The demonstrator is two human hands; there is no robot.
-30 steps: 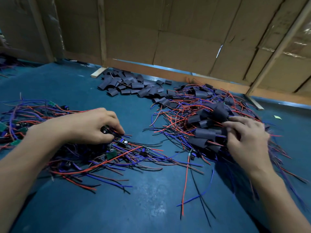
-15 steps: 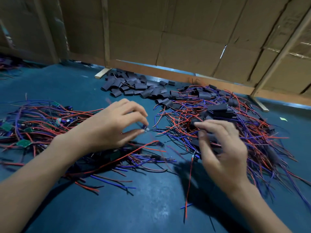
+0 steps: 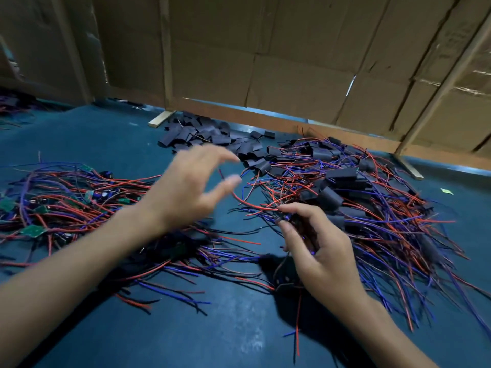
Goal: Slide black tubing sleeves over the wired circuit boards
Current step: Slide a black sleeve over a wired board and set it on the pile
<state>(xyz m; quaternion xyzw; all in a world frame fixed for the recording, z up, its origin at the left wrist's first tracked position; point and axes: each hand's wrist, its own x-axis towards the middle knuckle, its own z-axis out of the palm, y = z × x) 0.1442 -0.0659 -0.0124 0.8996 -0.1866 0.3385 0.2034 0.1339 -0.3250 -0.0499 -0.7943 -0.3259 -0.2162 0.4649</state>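
My right hand (image 3: 321, 256) pinches a wired circuit board (image 3: 291, 221) above the blue table; its red and black wires (image 3: 298, 322) hang down below the palm. Motion-blurred, my left hand (image 3: 191, 189) hovers with fingers spread and holds nothing, just short of the loose black tubing sleeves (image 3: 207, 136) heaped at the back. At the left lies a tangle of bare wired boards (image 3: 53, 205) with green boards showing. A pile of sleeved boards (image 3: 345, 197) with red and blue wires spreads on the right.
A blue table (image 3: 212, 328) carries everything. Cardboard walls (image 3: 292, 62) with wooden strips close off the back. One small wooden block (image 3: 159, 119) lies at the wall's foot. More wires (image 3: 10, 107) sit far left.
The left hand lifted a board out of the left tangle and let go of it at the right hand, which now holds it. The left hand has moved up toward the sleeves.
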